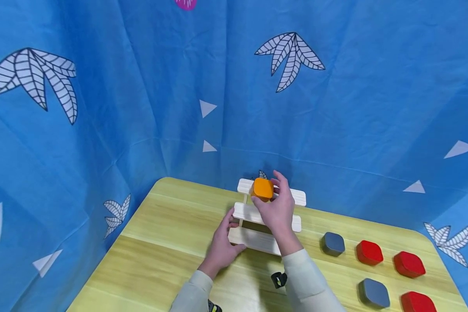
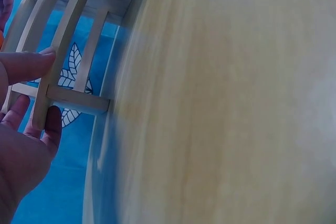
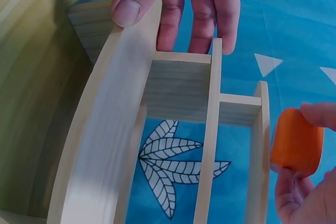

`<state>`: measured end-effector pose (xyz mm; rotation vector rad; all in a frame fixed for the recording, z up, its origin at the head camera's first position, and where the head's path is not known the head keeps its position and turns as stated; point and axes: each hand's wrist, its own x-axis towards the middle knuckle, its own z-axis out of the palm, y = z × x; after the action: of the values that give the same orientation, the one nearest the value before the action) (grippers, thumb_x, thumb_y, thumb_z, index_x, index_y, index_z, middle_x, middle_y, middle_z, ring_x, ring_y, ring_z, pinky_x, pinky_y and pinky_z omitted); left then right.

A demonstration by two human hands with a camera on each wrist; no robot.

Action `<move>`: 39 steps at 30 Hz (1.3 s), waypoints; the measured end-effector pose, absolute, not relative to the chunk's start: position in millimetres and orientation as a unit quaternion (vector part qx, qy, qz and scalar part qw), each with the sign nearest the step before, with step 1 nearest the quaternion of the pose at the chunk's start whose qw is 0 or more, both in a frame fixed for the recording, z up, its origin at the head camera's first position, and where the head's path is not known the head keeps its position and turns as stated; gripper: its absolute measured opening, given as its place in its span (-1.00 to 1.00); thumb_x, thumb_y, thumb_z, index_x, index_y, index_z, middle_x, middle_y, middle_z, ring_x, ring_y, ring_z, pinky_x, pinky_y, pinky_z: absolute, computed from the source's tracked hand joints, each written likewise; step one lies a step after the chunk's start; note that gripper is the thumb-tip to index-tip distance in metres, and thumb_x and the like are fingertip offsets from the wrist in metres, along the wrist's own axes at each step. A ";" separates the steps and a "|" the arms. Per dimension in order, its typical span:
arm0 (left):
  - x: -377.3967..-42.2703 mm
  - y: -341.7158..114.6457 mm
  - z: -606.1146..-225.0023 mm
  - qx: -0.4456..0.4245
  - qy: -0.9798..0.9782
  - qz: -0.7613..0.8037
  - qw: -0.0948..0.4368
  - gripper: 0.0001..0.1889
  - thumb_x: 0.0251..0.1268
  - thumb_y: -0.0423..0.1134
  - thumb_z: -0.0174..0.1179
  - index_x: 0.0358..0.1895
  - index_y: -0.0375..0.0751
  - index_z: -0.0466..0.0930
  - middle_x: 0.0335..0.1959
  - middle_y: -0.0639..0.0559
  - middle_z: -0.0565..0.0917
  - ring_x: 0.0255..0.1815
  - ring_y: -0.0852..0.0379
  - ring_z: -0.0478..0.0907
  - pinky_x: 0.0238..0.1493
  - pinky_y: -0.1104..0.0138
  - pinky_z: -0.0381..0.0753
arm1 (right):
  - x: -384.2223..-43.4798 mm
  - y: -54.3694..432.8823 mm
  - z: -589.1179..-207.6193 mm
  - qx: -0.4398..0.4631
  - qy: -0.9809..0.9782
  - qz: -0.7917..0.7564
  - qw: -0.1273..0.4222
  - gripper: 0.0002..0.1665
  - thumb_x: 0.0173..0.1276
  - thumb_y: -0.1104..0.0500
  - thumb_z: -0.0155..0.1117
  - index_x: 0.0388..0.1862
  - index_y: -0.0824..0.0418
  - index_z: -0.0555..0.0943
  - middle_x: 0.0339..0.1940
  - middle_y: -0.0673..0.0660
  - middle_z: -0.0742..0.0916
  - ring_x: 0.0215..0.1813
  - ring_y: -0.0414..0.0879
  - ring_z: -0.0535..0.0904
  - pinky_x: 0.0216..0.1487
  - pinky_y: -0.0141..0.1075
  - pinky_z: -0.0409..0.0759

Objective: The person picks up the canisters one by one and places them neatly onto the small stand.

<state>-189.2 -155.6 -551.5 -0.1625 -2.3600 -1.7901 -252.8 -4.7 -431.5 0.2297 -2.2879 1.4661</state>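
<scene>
A small three-step wooden rack point(image 1: 257, 240) stands near the far edge of the table. My left hand point(image 1: 223, 245) grips its left end; in the left wrist view the thumb and fingers close round a plank point(image 2: 63, 40). My right hand point(image 1: 277, 210) pinches an orange rounded-square block point(image 1: 263, 189) between thumb and fingers. The block overlaps the left part of the top step in the head view. In the right wrist view the orange block point(image 3: 298, 142) is right beside the top plank point(image 3: 257, 171). Part of the rack is hidden behind my right hand.
To the right on the wooden table point(image 1: 140, 260) lie two grey rounded blocks, one farther back point(image 1: 333, 244) and one nearer point(image 1: 374, 293), and three red ones point(image 1: 369, 252), point(image 1: 409, 264), point(image 1: 418, 302). A blue patterned curtain point(image 1: 226, 108) hangs close behind the table.
</scene>
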 end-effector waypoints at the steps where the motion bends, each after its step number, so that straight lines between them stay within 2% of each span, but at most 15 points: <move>1: -189.2 -155.3 -550.9 -0.057 -0.792 -0.601 0.088 0.20 -0.08 -0.58 0.50 0.62 0.06 -0.03 0.29 0.04 0.36 0.23 0.04 0.42 0.42 -0.01 0.22 | -253.5 -5.0 -431.3 0.083 -0.821 0.526 0.206 0.04 -0.02 0.30 0.66 0.45 0.16 0.35 0.20 0.18 0.60 0.07 0.11 0.56 0.03 -0.04 0.64; 6: -188.2 -153.9 -550.3 -0.054 -0.796 -0.598 0.080 0.20 -0.08 -0.57 0.50 0.62 0.07 -0.04 0.29 0.07 0.34 0.24 0.07 0.41 0.42 0.07 0.24 | -256.7 -6.1 -430.5 0.083 -0.823 0.524 0.200 0.03 0.01 0.29 0.65 0.45 0.13 0.34 0.22 0.18 0.59 0.10 0.12 0.56 0.06 -0.03 0.63; 19: -187.7 -151.9 -551.2 -0.056 -0.792 -0.604 0.075 0.17 -0.06 -0.56 0.47 0.62 0.00 -0.05 0.30 0.08 0.33 0.24 0.10 0.40 0.43 0.04 0.20 | -265.3 -12.0 -434.4 0.096 -0.823 0.523 0.201 -0.02 0.03 0.26 0.66 0.42 0.10 0.38 0.22 0.19 0.60 0.09 0.10 0.57 0.11 -0.06 0.61; 28: -186.6 -152.2 -550.9 -0.048 -0.796 -0.599 0.073 0.20 -0.05 -0.55 0.48 0.62 0.14 -0.06 0.30 0.12 0.32 0.24 0.11 0.40 0.43 0.01 0.19 | -271.2 -15.9 -436.3 0.097 -0.826 0.518 0.202 -0.03 0.03 0.22 0.66 0.42 0.14 0.38 0.23 0.25 0.60 0.08 0.11 0.58 0.11 -0.05 0.61; 35: -188.3 -153.2 -550.8 -0.041 -0.806 -0.586 0.075 0.18 -0.05 -0.53 0.49 0.63 0.03 -0.05 0.30 0.12 0.34 0.24 0.13 0.40 0.43 0.06 0.21 | -275.4 -17.7 -438.3 0.104 -0.824 0.516 0.212 -0.02 0.01 0.21 0.67 0.41 0.17 0.39 0.20 0.26 0.60 0.08 0.11 0.58 0.10 -0.06 0.62; 39: -189.2 -152.7 -551.7 -0.044 -0.803 -0.589 0.077 0.18 -0.05 -0.54 0.49 0.62 0.07 -0.05 0.29 0.11 0.34 0.24 0.11 0.41 0.42 0.02 0.21 | -277.0 -17.4 -440.1 0.103 -0.822 0.519 0.211 -0.03 0.01 0.21 0.68 0.41 0.15 0.39 0.19 0.24 0.60 0.08 0.09 0.58 0.11 -0.07 0.61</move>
<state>-189.2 -152.7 -551.7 -0.1311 -2.4078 -1.7645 -277.0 -17.4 -440.1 0.2850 -2.2845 1.4430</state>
